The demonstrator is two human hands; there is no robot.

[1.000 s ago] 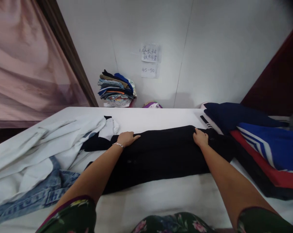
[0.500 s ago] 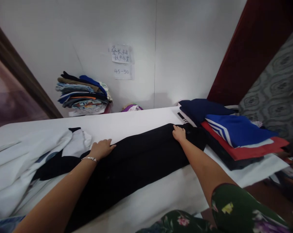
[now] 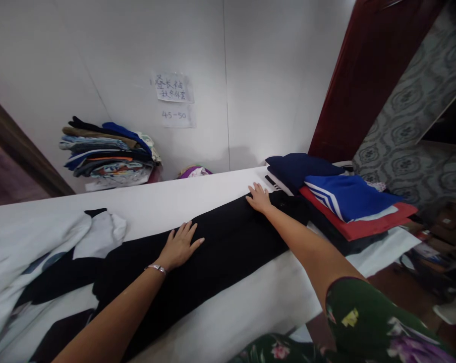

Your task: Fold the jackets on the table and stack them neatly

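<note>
Left hand (image 3: 178, 247) and right hand (image 3: 259, 198) rested palm-down on a black garment (image 3: 228, 247), fingers spread and flat; neither pinched any cloth that I could make out from my remote post. Garment lay directly under both hands, stretched over the white table (image 3: 197, 199), long axis slanting from near left to far right. Relation that mattered, as I judged it: the hands were set along that axis, not across it, both close to the far long edge, so most of the width fell on the near side of them. Left hand was placed about mid-length; right hand was the nearer to the far-right end, fingertips at the far edge. Near-left end ran partly behind the left forearm (image 3: 118, 307), hidden from me. Far-right end reached the folded clothes (image 3: 364, 222); touching or merely beside, I could not tell. Loose white clothing (image 3: 61, 237) lay left of the garment. Noted also a clothes stack (image 3: 110, 151) at far left, by the wall (image 3: 266, 75).
</note>
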